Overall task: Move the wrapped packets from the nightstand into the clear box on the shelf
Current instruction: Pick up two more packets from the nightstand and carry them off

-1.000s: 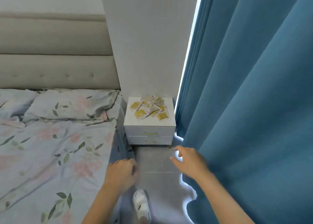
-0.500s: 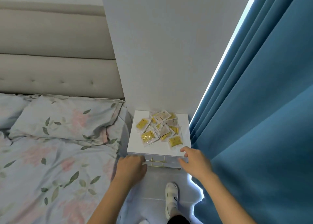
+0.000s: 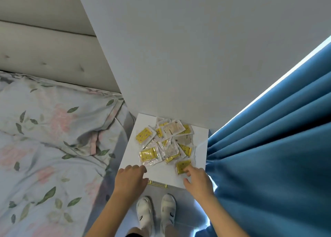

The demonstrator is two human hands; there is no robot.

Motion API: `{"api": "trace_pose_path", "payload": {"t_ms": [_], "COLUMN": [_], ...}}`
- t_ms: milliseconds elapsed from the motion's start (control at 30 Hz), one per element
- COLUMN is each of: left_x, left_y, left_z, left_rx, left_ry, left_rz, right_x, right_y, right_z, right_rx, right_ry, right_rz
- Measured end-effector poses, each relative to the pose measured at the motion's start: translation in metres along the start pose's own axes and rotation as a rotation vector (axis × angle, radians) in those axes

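Both hands have come forward over the nightstand (image 3: 157, 174) since a moment ago — the left hand (image 3: 129, 180) hovers at its front edge, fingers loosely bent, holding nothing; the right hand (image 3: 198, 180) reaches with relaxed fingers touching the nearest packet (image 3: 181, 166), yellow in clear crinkled wrap. Beyond lies the heap of packets (image 3: 166, 141) — yellow and pale ones overlapping, up to the wall.
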State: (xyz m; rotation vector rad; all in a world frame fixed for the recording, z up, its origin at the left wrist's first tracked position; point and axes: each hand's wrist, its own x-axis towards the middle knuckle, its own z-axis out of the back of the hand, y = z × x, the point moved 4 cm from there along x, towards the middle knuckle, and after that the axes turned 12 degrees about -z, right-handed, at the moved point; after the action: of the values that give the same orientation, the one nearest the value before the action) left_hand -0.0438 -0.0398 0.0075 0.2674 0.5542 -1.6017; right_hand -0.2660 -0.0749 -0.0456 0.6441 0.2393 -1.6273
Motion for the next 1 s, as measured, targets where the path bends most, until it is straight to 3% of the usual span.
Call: {"api": "trace_pose_path", "payload": {"t_ms": [233,433,767,833,1000], "left_x": [0.047,0.064,0.098,0.1,0.107], "left_y": [0.019,0.032,0.042,0.042,0.044], "left_z": [-0.042,-0.068,-0.091,-0.098,-0.12], "left_rx": [-0.065,-0.228,-0.411,-0.5,-0.992], "left_ry": [0.016,0.007,0.009,0.027,-0.04], "left_rz": [0.021,0.069,0.106,0.127,0.363], "right_x": [0.093,0.146,0.161,0.156,0.126], "right_y": [-0.024,-0.025,-0.039,-0.042,-0.011], "right_z": [-0.063,-0.088,-0.138,-0.143,-0.134], "right_rx": [-0.244,-0.243,-0.4,-0.294,0.601], "right_ry": [0.172,0.078,0.126,0.186,0.449], "right_rz": [0.067,0.014,0.028,0.022,-0.225]}}
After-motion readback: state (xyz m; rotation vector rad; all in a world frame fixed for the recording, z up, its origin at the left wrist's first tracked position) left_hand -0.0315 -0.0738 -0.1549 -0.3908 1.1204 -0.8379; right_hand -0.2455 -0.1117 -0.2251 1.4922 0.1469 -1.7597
